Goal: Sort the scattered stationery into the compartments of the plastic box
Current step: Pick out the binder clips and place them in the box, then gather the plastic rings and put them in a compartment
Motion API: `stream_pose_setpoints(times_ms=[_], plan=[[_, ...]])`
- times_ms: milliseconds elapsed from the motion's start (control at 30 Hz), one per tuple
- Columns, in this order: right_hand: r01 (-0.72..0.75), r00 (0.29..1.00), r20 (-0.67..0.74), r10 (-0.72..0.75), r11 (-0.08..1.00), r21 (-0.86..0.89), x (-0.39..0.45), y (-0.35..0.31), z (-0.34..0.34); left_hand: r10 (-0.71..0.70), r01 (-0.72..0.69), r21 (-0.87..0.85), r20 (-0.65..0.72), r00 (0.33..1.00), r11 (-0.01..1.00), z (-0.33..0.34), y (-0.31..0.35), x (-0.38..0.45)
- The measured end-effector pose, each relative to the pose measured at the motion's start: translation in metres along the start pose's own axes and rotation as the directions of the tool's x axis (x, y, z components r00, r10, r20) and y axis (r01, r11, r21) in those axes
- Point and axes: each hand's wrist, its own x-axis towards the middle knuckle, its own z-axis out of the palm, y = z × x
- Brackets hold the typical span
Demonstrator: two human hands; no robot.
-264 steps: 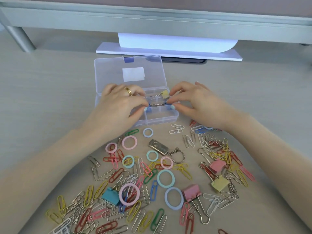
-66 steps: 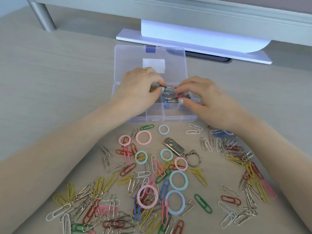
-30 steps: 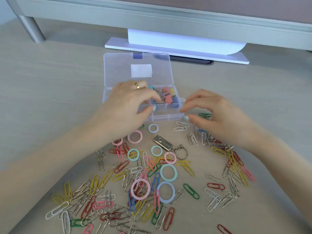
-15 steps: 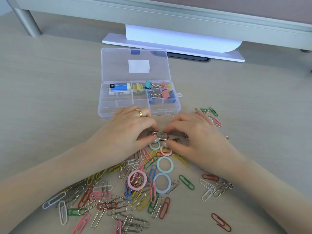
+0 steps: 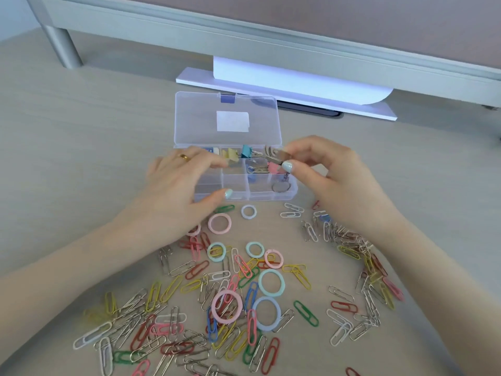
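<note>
The clear plastic box (image 5: 271,198) lies open on the desk, its lid (image 5: 200,123) folded back. Coloured binder clips (image 5: 246,151) fill its upper middle compartments. My right hand (image 5: 333,177) pinches a metal USB drive (image 5: 272,156) over the box's right side, and the drive's key ring (image 5: 280,187) dangles in the lower right compartment. My left hand (image 5: 176,191) lies over the box's left half with fingers spread, hiding the compartments there. Scattered paper clips (image 5: 173,316) and coloured rings (image 5: 271,282) cover the desk in front of the box.
A white monitor stand (image 5: 284,88) sits behind the box, with a dark flat object (image 5: 311,109) under its edge. A metal leg (image 5: 61,47) stands at the far left. More paper clips (image 5: 352,240) lie under my right wrist.
Both hands were on the USB drive on the desk. My right hand has lifted it over the box's right side, and my left hand has moved onto the box's left half.
</note>
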Motion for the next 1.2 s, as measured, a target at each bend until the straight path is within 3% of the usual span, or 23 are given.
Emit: stream_pose_setpoints(times_ms=[100, 333, 700, 800, 933, 1200], plan=[[-0.013, 1.000, 0.004, 0.013, 0.999, -0.030, 0.011, 0.003, 0.004, -0.023, 0.022, 0.090, 0.008, 1.000, 0.996, 0.001, -0.014, 0.001], [0.060, 0.997, 0.071, -0.035, 0.919, -0.390, 0.011, 0.023, 0.013, -0.018, 0.020, 0.114, -0.011, 1.000, 0.993, 0.010, -0.017, 0.001], [0.095, 0.995, 0.045, -0.084, 0.891, -0.445, 0.005, 0.018, 0.015, -0.031, 0.032, 0.090, -0.011, 0.999, 0.995, 0.012, -0.016, 0.002], [0.211, 0.973, 0.170, -0.154, 0.891, -0.403, -0.003, 0.006, 0.022, -0.029, 0.030, 0.074, -0.013, 0.999, 0.997, 0.012, -0.017, 0.002], [0.367, 0.926, 0.292, -0.242, 0.760, -0.536, -0.009, 0.001, 0.036, -0.019, 0.020, 0.073, -0.017, 1.000, 0.997, 0.013, -0.019, 0.003], [0.324, 0.943, 0.216, -0.253, 0.555, -0.766, -0.011, 0.004, 0.053, -0.047, 0.044, -0.050, -0.074, 0.996, 0.998, 0.011, -0.019, 0.004]])
